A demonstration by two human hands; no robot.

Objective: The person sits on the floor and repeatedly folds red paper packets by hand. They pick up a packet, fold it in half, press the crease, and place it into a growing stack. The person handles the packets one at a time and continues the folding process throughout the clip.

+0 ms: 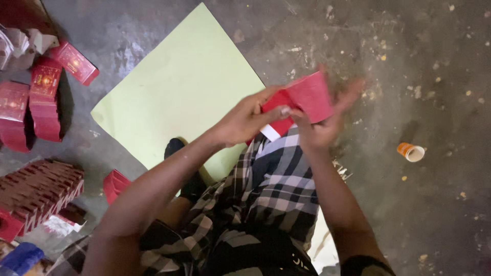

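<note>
A red card carton (306, 97), partly folded, is held above the lap, over a plaid cloth (279, 189) and the edge of a pale green sheet (179, 92) laid on the floor (434, 61). The left hand (244, 120) is clamped on the carton's near-left edge, fingers curled over it, with a white flap showing just below the fingertips. The right hand (325, 125) is pressed against the carton's right and lower side, fingers spread and blurred by motion; its grip is judged closed on the carton, though the blur leaves the finger positions unclear.

Progress, as judged from the layout: red cartons of the same kind are stacked in a dense block (38, 191) at lower left, and looser red pieces (43, 97) lie at upper left, some curved or standing. One further red piece (115, 185) lies beside the left forearm. The carton in hand is not yet set down with either group. Whether the stacked block holds finished or flat items cannot be told.

A small orange paper cup (410, 152) lies tipped on the floor, well apart to the right. A blue object (20, 258) is cut off at the lower left corner. The carton's far face and inside are hidden by the hands
</note>
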